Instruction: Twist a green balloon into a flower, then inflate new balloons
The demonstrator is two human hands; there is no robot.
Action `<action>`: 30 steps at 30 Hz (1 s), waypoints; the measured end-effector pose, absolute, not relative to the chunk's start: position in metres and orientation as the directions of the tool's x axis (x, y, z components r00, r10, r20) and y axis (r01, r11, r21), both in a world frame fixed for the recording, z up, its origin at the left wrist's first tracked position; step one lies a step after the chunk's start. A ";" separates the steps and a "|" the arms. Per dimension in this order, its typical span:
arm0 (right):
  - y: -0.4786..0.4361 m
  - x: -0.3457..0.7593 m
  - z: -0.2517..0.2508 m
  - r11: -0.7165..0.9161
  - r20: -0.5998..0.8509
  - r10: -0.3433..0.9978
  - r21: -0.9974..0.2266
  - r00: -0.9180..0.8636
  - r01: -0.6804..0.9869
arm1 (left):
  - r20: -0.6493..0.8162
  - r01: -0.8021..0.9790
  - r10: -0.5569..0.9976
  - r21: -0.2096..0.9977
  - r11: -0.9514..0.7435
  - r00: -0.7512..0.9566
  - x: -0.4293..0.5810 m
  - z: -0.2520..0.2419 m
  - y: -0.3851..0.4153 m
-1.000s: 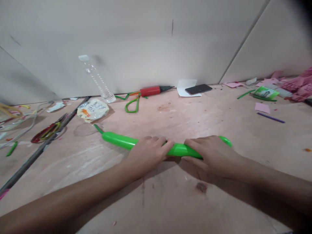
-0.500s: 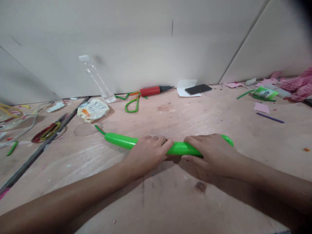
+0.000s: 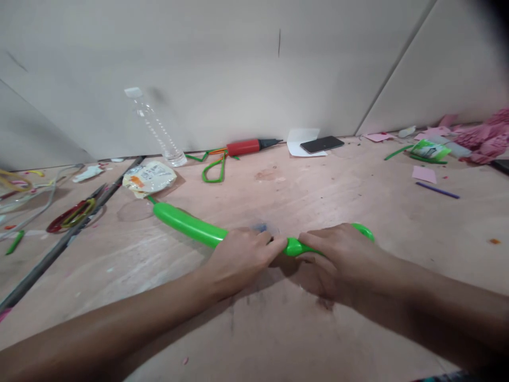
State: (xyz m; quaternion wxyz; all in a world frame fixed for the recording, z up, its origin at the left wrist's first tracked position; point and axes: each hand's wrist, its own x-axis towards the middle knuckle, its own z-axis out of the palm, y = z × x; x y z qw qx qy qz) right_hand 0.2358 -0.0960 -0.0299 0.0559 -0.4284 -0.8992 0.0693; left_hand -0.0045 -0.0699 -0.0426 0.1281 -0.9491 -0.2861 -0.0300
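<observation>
A long green modelling balloon [image 3: 189, 224] stretches across the middle of the view, above the wooden surface. My left hand [image 3: 248, 249] is closed around its middle. To the right, my right hand [image 3: 338, 246] grips it too, the fingers over the top and the thumb below. Between the hands a short stretch of balloon bulges, pinched at both sides. The balloon's thin uninflated tail points to the far left, close to a crumpled wrapper [image 3: 153, 178]. A curved end of it shows behind my right hand.
Along the wall stand or lie a clear bottle [image 3: 159, 130], a red hand pump [image 3: 243, 147] and a phone [image 3: 322, 144] on white paper. Scissors [image 3: 77, 212] lie left beside a dark gap [image 3: 59, 254] in the surface. Pink paper scraps [image 3: 489, 138] are heaped at right.
Both hands have squeezed the balloon, so the part between them is shorter and narrower. Its left end has swung up and further left, and the tail now reaches the wrapper.
</observation>
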 end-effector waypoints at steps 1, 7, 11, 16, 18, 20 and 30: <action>-0.095 0.236 -0.029 0.617 0.052 0.784 -0.169 -0.618 0.768 | 0.152 0.565 0.544 -0.214 -0.797 0.825 -0.004 -0.042 -0.070; -0.082 0.249 -0.010 0.645 0.145 0.747 0.077 -0.649 0.760 | 0.077 0.741 0.739 -0.146 -0.656 0.669 -0.006 -0.017 -0.071; -0.083 0.256 0.006 0.600 0.247 0.727 0.227 -0.641 0.767 | -0.123 0.782 0.773 0.063 -0.620 0.622 -0.014 0.018 -0.080; -0.095 0.250 0.020 0.757 0.289 0.644 -0.104 -0.708 0.646 | -0.468 0.553 0.367 0.815 -0.173 0.804 -0.007 0.038 -0.094; -0.096 0.248 0.021 0.715 0.301 0.699 -0.276 -0.649 0.642 | -0.414 0.447 0.384 0.895 0.004 0.825 0.006 0.029 -0.098; -0.092 0.248 0.020 0.599 0.308 0.800 -0.391 -0.514 0.699 | -0.333 0.380 0.596 0.924 0.049 0.731 0.022 0.013 -0.100; -0.075 0.253 0.003 0.105 0.012 0.962 -0.938 -0.271 0.330 | 0.139 0.334 0.865 0.883 -0.329 0.483 0.056 -0.042 -0.093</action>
